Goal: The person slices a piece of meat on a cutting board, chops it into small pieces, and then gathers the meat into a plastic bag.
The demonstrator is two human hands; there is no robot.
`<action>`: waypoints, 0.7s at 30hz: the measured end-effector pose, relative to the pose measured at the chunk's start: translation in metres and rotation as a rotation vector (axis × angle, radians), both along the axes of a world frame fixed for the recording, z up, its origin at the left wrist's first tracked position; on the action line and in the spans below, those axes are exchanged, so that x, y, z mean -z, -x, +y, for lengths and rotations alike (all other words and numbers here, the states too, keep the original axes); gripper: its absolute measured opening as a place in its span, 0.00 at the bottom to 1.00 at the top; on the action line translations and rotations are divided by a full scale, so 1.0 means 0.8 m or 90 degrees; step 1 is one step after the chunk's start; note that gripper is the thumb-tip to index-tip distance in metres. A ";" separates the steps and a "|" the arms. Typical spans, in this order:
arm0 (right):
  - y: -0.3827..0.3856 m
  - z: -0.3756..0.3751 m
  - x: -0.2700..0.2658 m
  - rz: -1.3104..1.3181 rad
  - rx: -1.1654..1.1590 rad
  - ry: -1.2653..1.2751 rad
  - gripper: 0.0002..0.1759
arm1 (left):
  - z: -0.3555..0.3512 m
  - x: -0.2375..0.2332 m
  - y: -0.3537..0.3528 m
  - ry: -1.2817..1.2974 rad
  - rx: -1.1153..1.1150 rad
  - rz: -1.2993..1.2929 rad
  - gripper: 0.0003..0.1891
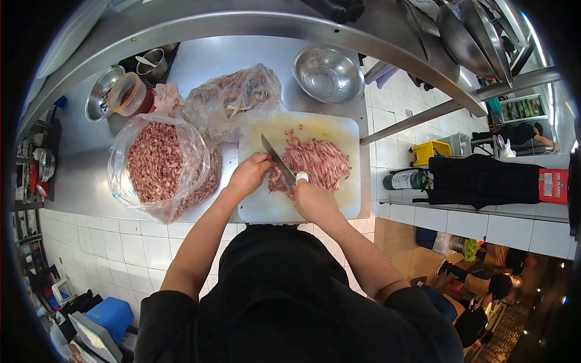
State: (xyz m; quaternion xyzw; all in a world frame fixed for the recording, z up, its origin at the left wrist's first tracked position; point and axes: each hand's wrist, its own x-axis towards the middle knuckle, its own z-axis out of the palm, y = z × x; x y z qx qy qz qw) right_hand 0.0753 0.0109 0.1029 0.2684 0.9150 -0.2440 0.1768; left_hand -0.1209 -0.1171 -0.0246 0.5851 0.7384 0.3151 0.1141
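Head view: right hand (317,202) grips knife (278,160); slipping could nick left hand (249,174), bunched, hold unclear, near left edge of board (342,206).

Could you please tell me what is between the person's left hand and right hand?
In the head view, the knife blade is there, with some cut meat on the white cutting board.

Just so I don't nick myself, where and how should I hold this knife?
Grip the knife by the handle, mostly hidden in your right hand, coming from the near right. Its blade slants away to the far left, so that likely keeps your palm clear.
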 end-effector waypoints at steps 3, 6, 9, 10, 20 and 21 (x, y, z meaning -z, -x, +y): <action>0.000 0.003 0.000 -0.001 -0.002 0.012 0.13 | -0.001 0.002 -0.003 -0.022 -0.004 0.025 0.11; 0.000 0.003 -0.007 -0.015 -0.004 0.019 0.14 | -0.001 0.001 -0.001 -0.038 0.005 0.041 0.12; 0.004 -0.001 0.045 -0.003 0.010 0.019 0.15 | 0.001 0.009 0.003 -0.059 0.016 0.048 0.12; 0.008 -0.007 0.057 0.019 0.028 0.016 0.16 | 0.001 0.011 0.003 -0.073 0.023 0.053 0.12; 0.022 0.011 0.071 0.036 0.050 0.042 0.22 | 0.000 0.005 -0.005 -0.061 0.042 0.068 0.15; 0.024 0.009 0.094 0.062 0.047 0.040 0.21 | 0.000 0.000 -0.006 -0.051 0.034 0.058 0.14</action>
